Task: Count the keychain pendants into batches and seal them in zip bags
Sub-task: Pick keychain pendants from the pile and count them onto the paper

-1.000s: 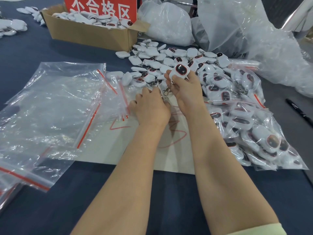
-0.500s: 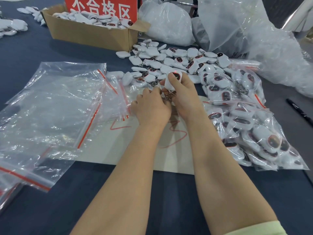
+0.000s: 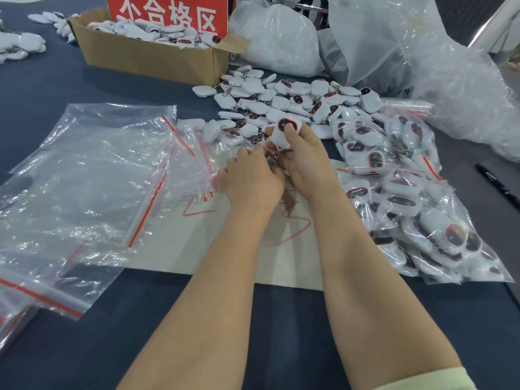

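Observation:
My right hand [image 3: 302, 159] grips a white keychain pendant [image 3: 285, 130] with a dark red-rimmed face, held up at the near edge of the loose pile of pendants [image 3: 287, 101]. Close beside it, my left hand [image 3: 251, 178] has its fingers curled around metal clasps by the right hand; what it holds is mostly hidden. Several empty zip bags [image 3: 92, 175] with red seals lie to the left. Filled zip bags of pendants [image 3: 413, 198] are stacked on the right. Both hands hover over a white sheet [image 3: 194, 237] with red marks.
A cardboard box [image 3: 152, 56] of pendants with a red sign [image 3: 168, 11] stands at the back. Large plastic sacks [image 3: 394, 43] crowd the back right. A black marker [image 3: 496, 184] lies at the right. More pendants [image 3: 21, 45] lie far left on the dark blue table [image 3: 45, 88].
My right hand dropped toward my left hand, then raised a pendant again with its face up. The left hand stayed in place, fingers working at the clasps.

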A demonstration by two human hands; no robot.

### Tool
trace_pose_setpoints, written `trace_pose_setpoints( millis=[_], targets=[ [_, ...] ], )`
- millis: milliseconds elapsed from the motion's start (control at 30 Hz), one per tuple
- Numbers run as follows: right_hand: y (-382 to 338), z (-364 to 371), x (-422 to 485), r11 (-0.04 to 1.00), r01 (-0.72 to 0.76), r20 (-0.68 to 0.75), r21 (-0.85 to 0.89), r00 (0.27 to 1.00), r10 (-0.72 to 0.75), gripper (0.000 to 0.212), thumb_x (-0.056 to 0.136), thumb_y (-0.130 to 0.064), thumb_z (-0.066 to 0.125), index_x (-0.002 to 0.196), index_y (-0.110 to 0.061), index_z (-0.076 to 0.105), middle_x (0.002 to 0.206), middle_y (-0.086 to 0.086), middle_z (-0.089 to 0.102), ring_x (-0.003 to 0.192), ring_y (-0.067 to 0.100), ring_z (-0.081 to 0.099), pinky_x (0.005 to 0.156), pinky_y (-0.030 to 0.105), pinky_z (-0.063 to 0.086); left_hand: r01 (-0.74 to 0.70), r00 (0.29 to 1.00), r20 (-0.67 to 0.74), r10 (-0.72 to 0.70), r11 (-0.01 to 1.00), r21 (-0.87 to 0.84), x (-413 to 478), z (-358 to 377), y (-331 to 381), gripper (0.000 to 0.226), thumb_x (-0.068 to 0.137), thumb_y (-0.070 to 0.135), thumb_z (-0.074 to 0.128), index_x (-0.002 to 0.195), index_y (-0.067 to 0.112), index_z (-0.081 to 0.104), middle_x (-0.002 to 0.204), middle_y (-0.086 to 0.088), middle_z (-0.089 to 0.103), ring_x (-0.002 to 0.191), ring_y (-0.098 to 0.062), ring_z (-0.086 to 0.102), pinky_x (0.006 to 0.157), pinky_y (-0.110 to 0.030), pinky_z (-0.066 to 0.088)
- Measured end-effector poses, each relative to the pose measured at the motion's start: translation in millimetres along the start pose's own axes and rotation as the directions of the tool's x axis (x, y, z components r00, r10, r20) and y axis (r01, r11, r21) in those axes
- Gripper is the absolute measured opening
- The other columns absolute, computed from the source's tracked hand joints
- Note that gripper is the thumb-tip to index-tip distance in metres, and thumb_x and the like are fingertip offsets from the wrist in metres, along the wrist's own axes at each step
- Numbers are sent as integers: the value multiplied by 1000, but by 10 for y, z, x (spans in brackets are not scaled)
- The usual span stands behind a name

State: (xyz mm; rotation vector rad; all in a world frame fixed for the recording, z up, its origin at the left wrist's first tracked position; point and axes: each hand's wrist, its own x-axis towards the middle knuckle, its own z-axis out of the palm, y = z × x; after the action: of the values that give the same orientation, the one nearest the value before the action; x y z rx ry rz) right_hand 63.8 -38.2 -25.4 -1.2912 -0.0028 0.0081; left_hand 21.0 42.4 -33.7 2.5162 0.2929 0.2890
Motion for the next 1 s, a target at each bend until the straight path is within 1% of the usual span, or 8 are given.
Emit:
trace_pose_setpoints(
  millis=[100,233,433,533,600,733,867,1000],
  targets=[
    [-2,0,-2,1000,10,1,-4,1000,-10,17,101,-14,45,91,-13,59,95,10,65,73,16,61,71,27,53,2,1000,1,-2,1000,-4,0,0,0,33,89,28,48,120,21,54,123,-8,53,116,-33,46,92,-39,33],
    [-3,2,12,1000,-15,-7,10,1000,15,17,101,-15,47,91,-14,60,94,9,66,73,16,61,73,29,53,6,1000,1,-6,1000,-11,2,4,-1,33,89,28,48,120,21,55,123,-8,52,116,-34,46,92,-40,33],
    [-7,-4,19,999,-20,-45,31,999,21,10,97,-16,55,89,-13,61,85,6,68,75,17,62,72,27,54,4,1000,3,-3,1000,-21,7,5,-1,32,88,29,49,119,21,56,122,-8,53,115,-33,46,92,-40,33],
    [6,-8,3,998,36,2,-43,999,-36,10,97,-15,55,88,-13,59,85,5,68,72,15,61,68,26,54,5,1000,6,-5,1000,-12,11,6,-2,31,89,28,49,118,20,55,122,-8,52,115,-34,46,92,-40,33],
    [11,-11,-4,997,50,25,-53,998,-49,9,96,-14,55,88,-14,59,87,6,68,70,13,61,67,25,53,5,1000,5,-5,1000,-7,11,10,-3,30,89,28,48,117,19,55,122,-9,52,115,-34,46,92,-40,33],
    [23,-5,14,998,50,20,-44,999,-49,10,96,-15,56,87,-15,59,88,6,68,74,16,61,70,27,53,7,1000,0,-7,1000,-3,10,15,-2,30,89,28,47,117,19,55,121,-9,53,115,-34,47,91,-40,33],
    [28,0,34,999,7,-8,-31,1000,-8,13,98,-18,51,88,-17,59,87,3,69,71,13,62,69,26,53,7,1000,0,-7,1000,-3,14,16,-5,33,88,29,48,120,22,55,122,-8,53,115,-33,47,92,-39,33],
    [27,-10,57,999,-28,-29,18,999,29,15,100,-13,47,93,-14,60,90,6,68,74,16,61,78,33,51,7,1000,-1,-7,1000,-12,13,20,-5,34,88,28,49,121,23,56,122,-7,53,115,-34,47,93,-40,34]
  ],
)
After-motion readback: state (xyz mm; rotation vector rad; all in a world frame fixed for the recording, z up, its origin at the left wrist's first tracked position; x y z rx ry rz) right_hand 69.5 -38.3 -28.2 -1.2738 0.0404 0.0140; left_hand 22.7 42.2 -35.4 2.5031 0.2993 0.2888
